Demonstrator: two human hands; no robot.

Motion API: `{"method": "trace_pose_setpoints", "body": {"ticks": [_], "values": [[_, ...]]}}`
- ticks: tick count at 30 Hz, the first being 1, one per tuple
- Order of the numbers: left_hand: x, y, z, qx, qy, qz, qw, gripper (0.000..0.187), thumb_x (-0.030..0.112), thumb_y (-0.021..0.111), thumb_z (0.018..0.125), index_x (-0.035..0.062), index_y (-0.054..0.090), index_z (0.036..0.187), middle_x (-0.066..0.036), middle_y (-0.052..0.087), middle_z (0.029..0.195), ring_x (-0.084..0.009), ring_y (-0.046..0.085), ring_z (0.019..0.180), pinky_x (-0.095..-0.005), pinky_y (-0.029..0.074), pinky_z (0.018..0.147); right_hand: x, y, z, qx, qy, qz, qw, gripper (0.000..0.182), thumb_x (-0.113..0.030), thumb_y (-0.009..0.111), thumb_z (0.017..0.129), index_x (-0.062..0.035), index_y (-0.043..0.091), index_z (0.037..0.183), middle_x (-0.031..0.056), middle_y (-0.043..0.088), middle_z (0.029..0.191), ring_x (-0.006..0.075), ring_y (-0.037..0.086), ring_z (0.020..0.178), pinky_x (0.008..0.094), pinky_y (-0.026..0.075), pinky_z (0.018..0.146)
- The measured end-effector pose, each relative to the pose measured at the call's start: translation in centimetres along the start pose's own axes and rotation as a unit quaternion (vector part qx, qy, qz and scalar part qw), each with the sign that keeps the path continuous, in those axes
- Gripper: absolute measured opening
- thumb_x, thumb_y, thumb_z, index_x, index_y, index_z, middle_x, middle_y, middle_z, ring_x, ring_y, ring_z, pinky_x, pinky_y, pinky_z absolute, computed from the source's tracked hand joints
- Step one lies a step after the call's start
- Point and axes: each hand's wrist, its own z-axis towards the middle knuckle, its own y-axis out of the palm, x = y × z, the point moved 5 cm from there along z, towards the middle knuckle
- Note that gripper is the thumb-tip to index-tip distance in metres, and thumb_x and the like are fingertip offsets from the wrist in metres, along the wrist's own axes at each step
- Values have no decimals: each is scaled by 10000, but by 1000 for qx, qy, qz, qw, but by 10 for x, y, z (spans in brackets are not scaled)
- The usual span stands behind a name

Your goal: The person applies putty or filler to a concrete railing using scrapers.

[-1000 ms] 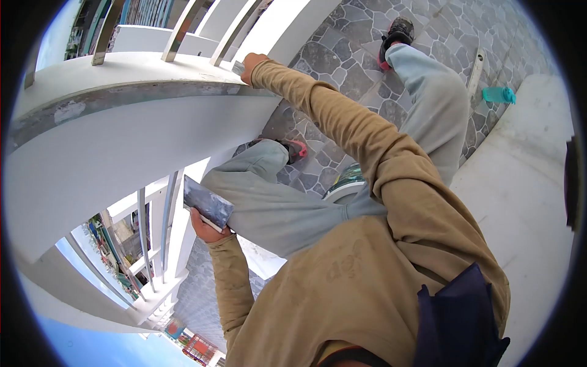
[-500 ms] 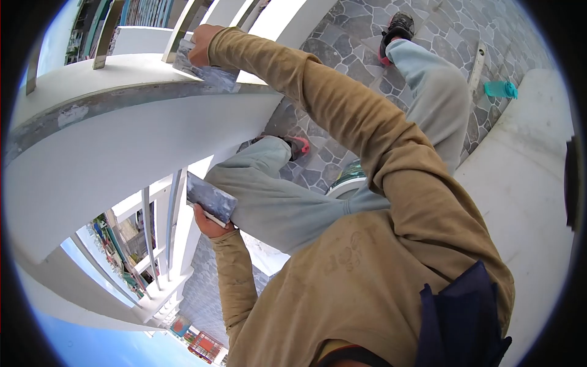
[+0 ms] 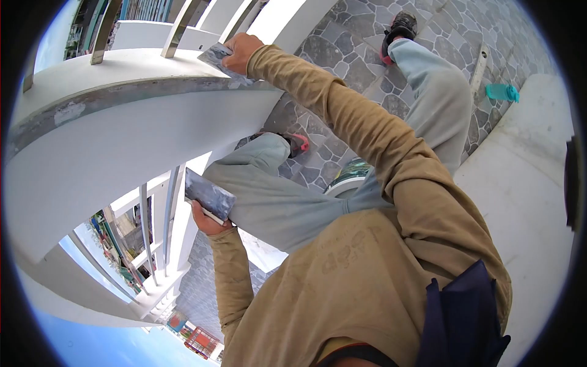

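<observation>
My right hand is closed on a grey, smeared flat blade, which lies against the top edge of the curved white wall near its right end. A rough grey strip runs along that edge. Lower down, my left hand grips a rectangular metal plate by a pale bar at its lower edge. Grey-white smears cover the plate's face. It is tilted beside my left knee, apart from the wall.
Metal balusters stand on the wall. A bucket sits between my legs on the stone-patterned floor. A long level-like bar and turquoise bottle lie beyond my right leg, beside a pale ledge.
My right hand and its blade have moved right along the wall's top edge, away from the balusters. My left hand and the plate have barely shifted.
</observation>
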Motion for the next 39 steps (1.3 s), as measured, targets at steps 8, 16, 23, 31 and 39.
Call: {"method": "trace_pose_setpoints", "body": {"ticks": [8, 16, 23, 31, 39], "values": [[1, 6, -1, 31, 24, 15, 999, 407, 287, 395, 914, 25, 460, 1219, -134, 558, 1135, -254, 569, 1013, -381, 455, 883, 64, 35, 52, -61, 138, -184, 971, 325, -187, 570, 728, -22, 648, 997, 188, 638, 1014, 317, 621, 966, 378, 501, 821], [1, 3, 0, 36, 34, 27, 998, 390, 279, 433, 901, 7, 473, 1177, -129, 557, 1081, -246, 568, 983, -385, 465, 854, -53, 7, 56, -85, 18, -129, 988, 392, -258, 599, 665, 29, 655, 926, 194, 641, 899, 318, 623, 800, 382, 483, 708], [2, 10, -3, 35, 24, 14, 999, 403, 293, 421, 900, 19, 478, 1191, -121, 577, 1093, -234, 577, 987, -370, 460, 866, -94, -48, 74, -35, -65, 45, 996, 413, -291, 664, 613, -8, 674, 914, 164, 653, 886, 279, 634, 746, 384, 495, 661], [-1, 0, 5, 25, 23, 33, 999, 442, 318, 436, 888, 16, 459, 1211, -130, 568, 1102, -246, 574, 988, -372, 462, 860, 18, -28, 90, -75, 1, -192, 979, 437, -272, 660, 601, 45, 654, 901, 181, 647, 805, 284, 636, 714, 344, 509, 650], [1, 4, 4, 42, 40, 36, 998, 441, 312, 434, 890, 14, 453, 1214, -139, 554, 1124, -253, 558, 1015, -384, 448, 878, 4, 15, 122, -80, 70, -215, 971, 473, -295, 637, 662, -29, 639, 1054, 183, 624, 1055, 302, 613, 975, 386, 482, 820]]}}
